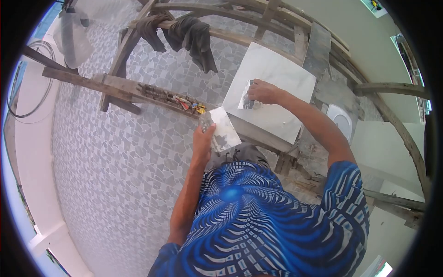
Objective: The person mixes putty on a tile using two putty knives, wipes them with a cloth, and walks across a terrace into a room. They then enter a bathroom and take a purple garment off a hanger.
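My left hand [203, 138] is closed around the edge of a small pale tile piece [222, 129] with grey smears on it, held in front of my body. My right hand [264, 91] is closed on a flat metal trowel [245, 98], its blade over the left part of a large white tile [281, 78]. The tile lies on a support of boards in front of me. The two held things are apart, with a short gap between them. The trowel's handle is mostly hidden by my right fingers.
Wooden beams [230, 37] form a scaffold ahead, with dark cloths [191, 39] hanging over one. Colourful scraps [190, 104] lie on a plank left of the tile. A white basin [339, 121] is at the right. Stone-patterned floor [120, 171] spreads out below left.
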The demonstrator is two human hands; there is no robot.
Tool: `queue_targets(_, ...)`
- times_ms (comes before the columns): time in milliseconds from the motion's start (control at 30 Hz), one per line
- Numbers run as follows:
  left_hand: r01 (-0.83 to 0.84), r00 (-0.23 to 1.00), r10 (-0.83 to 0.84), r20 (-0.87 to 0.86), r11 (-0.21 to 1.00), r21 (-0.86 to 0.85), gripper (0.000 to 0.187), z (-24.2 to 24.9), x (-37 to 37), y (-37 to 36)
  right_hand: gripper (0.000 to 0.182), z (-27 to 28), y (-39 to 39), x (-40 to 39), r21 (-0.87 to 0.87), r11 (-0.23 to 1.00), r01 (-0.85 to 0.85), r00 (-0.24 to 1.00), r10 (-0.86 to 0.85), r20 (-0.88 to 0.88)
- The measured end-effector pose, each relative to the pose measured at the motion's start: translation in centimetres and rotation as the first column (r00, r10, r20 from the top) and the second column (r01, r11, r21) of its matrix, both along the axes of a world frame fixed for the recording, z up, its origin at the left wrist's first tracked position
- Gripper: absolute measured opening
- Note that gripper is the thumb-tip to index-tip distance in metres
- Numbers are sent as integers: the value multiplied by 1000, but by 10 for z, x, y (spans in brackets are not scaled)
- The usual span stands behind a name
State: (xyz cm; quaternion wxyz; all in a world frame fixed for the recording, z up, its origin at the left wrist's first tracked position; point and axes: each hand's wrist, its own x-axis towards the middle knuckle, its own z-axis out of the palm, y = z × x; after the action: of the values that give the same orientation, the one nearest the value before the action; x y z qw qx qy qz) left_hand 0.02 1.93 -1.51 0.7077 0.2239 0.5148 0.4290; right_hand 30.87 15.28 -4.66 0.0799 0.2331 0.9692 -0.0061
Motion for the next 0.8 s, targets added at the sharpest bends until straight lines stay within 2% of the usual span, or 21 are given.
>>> queue_targets(100, -6, 1000, 6, 3, 1000, 14, 30, -2, -3, -2, 14, 15, -3, 24, -29, 999, 22, 989, -17, 148)
queue_targets(200, -7, 1000, 7, 15, 1000, 8, 30, 3, -3, -2, 14, 19, -4, 53, -5, 998, 63, 996, -63, 69)
queue_targets(267, -12, 1000, 12, 26, 1000, -3, 30, 3, -3, -1, 19, 15, -3, 65, 13, 980, 200, 980, -200, -14)
queue_targets(333, -10, 1000, 11, 25, 1000, -9, 30, 3, -3, 0, 24, 36, -9, 68, 5, 952, 307, 950, -306, -68)
queue_targets(367, -7, 1000, 7, 24, 1000, -13, 30, 4, -2, 1, 30, 45, -13, 69, -56, 895, 442, 894, -445, -49)
queue_targets(467, 28, 1000, -28, 6, 999, -22, 31, 4, 1, 3, 28, 28, -22, 68, 30, 733, 680, 733, -678, -52)
queue_targets(567, 83, 996, -83, -20, 996, -18, 30, 0, 4, 7, 21, 12, -28, 45, 29, 591, 806, 590, -807, 21)
queue_targets(667, 105, 994, -104, -22, 994, 15, 30, 0, 7, 10, 21, 1, -38, 27, -21, 585, 811, 583, -806, 102)
queue_targets(800, 102, 995, -102, -6, 995, -3, 31, 1, 10, 11, 22, 16, -62, 29, -131, 675, 726, 678, -735, -26)
